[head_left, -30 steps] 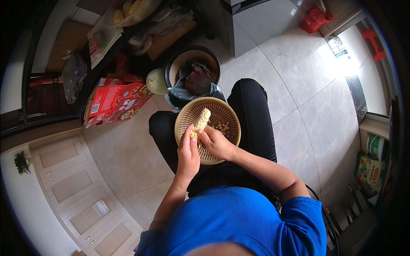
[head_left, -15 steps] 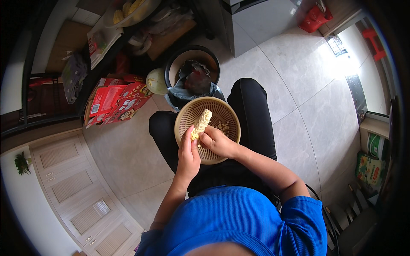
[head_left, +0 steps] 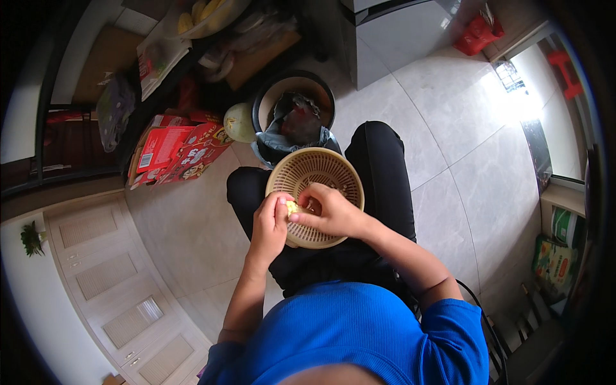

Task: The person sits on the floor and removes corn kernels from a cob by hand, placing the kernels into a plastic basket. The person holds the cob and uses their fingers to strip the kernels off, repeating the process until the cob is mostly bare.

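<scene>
A round tan plastic basket (head_left: 330, 168) rests on my lap, over black trousers. Both hands meet at its near-left rim. My left hand (head_left: 269, 221) wraps a pale yellow corn cob (head_left: 292, 207), of which only a small end shows between the fingers. My right hand (head_left: 324, 210) presses on the same cob from the right, thumb against it. Loose kernels lie inside the basket, mostly hidden by my hands.
A black bin (head_left: 294, 115) lined with a bag stands just beyond my knees, a pale green melon (head_left: 239, 122) beside it. Red cardboard boxes (head_left: 174, 149) lie on the tiled floor to the left. White cabinet doors (head_left: 102, 282) run along the lower left.
The cob stood up clearly over the basket's middle before; now both hands have drawn it down to the near-left rim and cover most of it.
</scene>
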`<state>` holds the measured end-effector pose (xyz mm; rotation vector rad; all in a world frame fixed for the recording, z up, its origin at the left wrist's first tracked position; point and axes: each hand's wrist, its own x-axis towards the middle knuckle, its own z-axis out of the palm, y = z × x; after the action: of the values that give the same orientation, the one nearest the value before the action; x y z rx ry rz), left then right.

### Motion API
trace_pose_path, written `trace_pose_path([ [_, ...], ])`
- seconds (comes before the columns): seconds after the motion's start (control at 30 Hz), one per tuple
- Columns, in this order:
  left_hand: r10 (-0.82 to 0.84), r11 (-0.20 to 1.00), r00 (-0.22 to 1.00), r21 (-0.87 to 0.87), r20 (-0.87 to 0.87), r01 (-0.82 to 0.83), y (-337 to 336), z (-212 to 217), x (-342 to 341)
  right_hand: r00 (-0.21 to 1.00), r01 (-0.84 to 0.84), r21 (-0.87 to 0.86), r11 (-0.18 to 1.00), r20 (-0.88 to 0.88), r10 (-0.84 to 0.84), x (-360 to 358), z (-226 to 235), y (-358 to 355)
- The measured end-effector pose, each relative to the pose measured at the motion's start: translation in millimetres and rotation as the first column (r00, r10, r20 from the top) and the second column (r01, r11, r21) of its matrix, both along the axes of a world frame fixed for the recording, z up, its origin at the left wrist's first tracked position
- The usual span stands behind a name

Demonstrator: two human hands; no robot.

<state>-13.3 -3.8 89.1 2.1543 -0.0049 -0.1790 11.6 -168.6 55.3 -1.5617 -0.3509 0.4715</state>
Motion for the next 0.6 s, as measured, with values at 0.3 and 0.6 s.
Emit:
trace_pose_path([
  [0.3, 0.225, 0.973, 0.966, -0.019, -0.126, -0.229, -12, -4, 1, 0.998, 0.021, -0.072, 0.997, 0.068, -0.017, -13, -8, 16],
  [0.6, 0.236, 0.971, 0.961, 0.015, -0.147, -0.237, -10, -4, 11, 0.964, -0.027, 0.16, 0.987, -0.256, 0.068, -10, -12, 9],
])
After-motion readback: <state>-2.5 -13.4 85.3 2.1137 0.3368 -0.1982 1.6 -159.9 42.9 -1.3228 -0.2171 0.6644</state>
